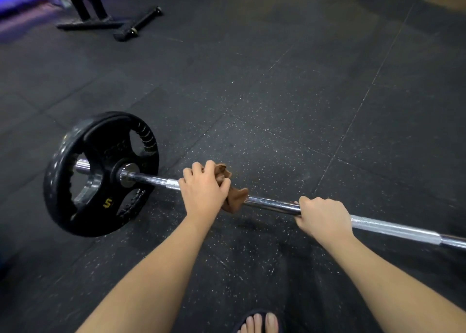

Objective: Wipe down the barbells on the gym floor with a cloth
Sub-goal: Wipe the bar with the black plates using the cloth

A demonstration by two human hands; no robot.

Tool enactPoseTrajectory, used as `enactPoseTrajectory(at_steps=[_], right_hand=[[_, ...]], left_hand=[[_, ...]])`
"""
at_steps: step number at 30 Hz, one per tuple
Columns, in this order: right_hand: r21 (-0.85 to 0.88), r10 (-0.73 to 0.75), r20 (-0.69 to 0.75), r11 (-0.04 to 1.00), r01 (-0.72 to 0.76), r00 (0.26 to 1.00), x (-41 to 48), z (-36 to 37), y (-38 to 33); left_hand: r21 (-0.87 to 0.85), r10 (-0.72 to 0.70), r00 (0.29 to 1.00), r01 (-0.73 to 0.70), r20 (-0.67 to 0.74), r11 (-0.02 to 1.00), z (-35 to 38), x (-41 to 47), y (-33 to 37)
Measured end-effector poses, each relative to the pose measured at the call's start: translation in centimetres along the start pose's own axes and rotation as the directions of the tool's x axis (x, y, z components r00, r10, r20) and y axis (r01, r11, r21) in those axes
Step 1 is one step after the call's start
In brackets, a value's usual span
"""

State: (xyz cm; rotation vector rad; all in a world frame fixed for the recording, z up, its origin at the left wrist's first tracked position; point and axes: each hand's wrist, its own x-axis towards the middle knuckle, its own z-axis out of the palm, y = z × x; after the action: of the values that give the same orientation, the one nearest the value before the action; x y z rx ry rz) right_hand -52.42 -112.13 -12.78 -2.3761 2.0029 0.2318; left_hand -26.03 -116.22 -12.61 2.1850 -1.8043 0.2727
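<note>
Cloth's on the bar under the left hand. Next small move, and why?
Probably slide the left hand and cloth along the shaft toward the plate. The cloth is bunched round the shaft a short way from the plate, and the right hand grips bare shaft, steadying it. Which stretches are already wiped cannot be told.

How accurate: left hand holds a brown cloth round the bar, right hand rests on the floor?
One error. The head view shows the right hand gripping the bare bar, not resting on the floor. The left hand does hold the brown cloth round the bar.
</note>
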Motion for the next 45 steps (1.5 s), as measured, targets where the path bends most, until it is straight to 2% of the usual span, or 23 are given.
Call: enactPoseTrajectory(at_steps=[7,12,14,16,19,21,23,26,31,33,35,37,42,45], right_hand=[[-0.018,0.001,-0.03,1.0,-0.001,1.0,0.2,0.5,0.1],[-0.031,0.008,-0.022,0.999,-0.009,1.0,0.3,0.2,0.0],[-0.035,0.011,-0.015,0.999,-0.011,1.0,0.4,0.2,0.0],[-0.039,0.02,-0.01,0.999,-0.02,1.0,0.4,0.4,0.0],[-0.039,0.019,-0.023,0.999,-0.02,1.0,0.4,0.4,0.0],[-0.044,0.014,-0.027,0.999,-0.015,1.0,0.3,0.4,0.0],[-0.049,0.016,-0.015,0.999,-0.017,1.0,0.2,0.3,-0.1],[-0.054,0.023,-0.004,0.998,-0.023,1.0,0.2,0.3,-0.1],[-0.06,0.03,-0.017,0.998,-0.031,0.999,0.4,0.4,-0.1],[-0.061,0.034,-0.016,0.998,-0.035,0.999,0.4,0.5,0.0],[-0.06,0.033,-0.014,0.998,-0.034,0.999,0.5,0.5,0.0],[-0.061,0.028,-0.013,0.998,-0.029,1.0,0.5,0.5,0.0],[-0.067,0.027,-0.009,0.997,-0.028,1.0,0.3,0.6,0.0],[-0.063,0.034,-0.009,0.997,-0.034,0.999,0.1,0.6,0.0]], left_hand=[[0.021,0.024,0.998,-0.025,0.064,0.999,-1.0,-1.5,3.3],[-0.055,0.29,0.955,-0.287,0.065,0.956,-0.7,-3.6,5.7],[-0.061,0.342,0.939,-0.339,0.038,0.939,-0.7,-2.9,4.4],[-0.012,0.292,0.956,-0.291,0.026,0.957,-1.0,-1.5,1.9],[0.11,0.069,0.996,-0.075,0.06,0.991,-1.6,1.7,-3.7],[0.162,-0.07,0.996,0.06,0.06,0.985,-1.8,3.1,-6.6],[0.2,-0.143,0.987,0.127,0.07,0.972,-1.9,3.2,-6.7],[0.174,-0.135,0.987,0.118,0.09,0.978,-2.2,2.3,-3.2],[0.115,0.036,0.994,-0.048,0.106,0.992,-1.8,-0.1,1.7],[0.07,0.125,0.99,-0.129,0.062,0.989,-1.4,-0.8,2.2],[0.066,0.157,0.984,-0.162,0.081,0.985,-1.0,-0.3,1.2],[0.072,0.084,0.99,-0.093,0.11,0.993,-1.1,0.9,-0.6],[0.128,-0.196,0.98,0.189,0.042,0.974,-1.1,3.6,-6.7],[0.16,-0.292,0.956,0.283,0.033,0.946,-0.9,3.4,-6.5]])
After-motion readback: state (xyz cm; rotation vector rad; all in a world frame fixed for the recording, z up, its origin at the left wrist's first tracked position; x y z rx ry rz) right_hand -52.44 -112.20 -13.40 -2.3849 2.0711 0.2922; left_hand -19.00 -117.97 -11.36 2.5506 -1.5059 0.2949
